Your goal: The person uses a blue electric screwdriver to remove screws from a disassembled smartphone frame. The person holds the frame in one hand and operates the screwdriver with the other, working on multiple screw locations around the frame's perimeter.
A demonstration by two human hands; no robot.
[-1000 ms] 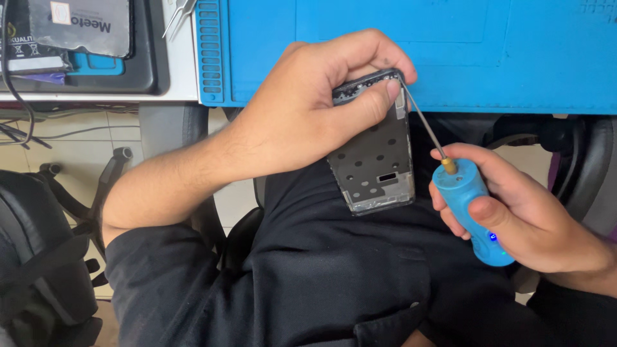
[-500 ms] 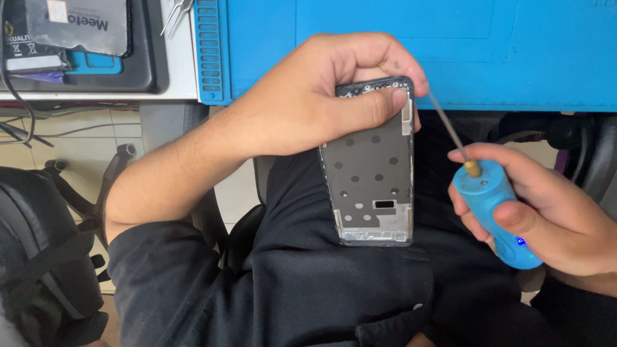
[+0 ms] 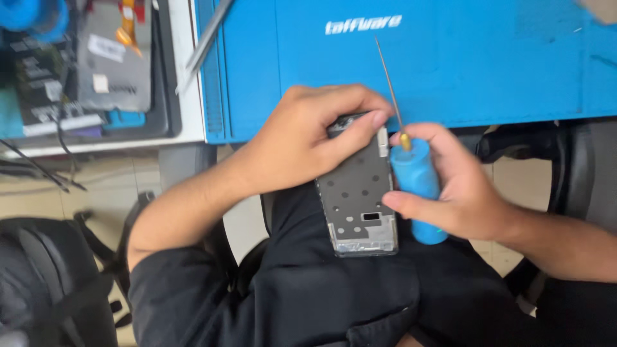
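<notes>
- Down over the lap, just off the near edge of the counter, the left hand had its grip closed around the top end of a phone frame, thumb and fingers pinching its upper corners.
- The phone frame lay lengthwise, its grey metal inner plate facing up, its lower end resting on the black trousers.
- Just beside the frame's right edge, the right hand wrapped its grip around the blue handle of a screwdriver.
- The screwdriver's thin shaft pointed up and away, its tip over the blue mat near the counter's near edge, clear of the frame.
- On the counter's left part sat a dark tray with a grey pouch in it; a pair of tweezers lay at the mat's left edge.
- A black backpack stood on the floor at the left.
</notes>
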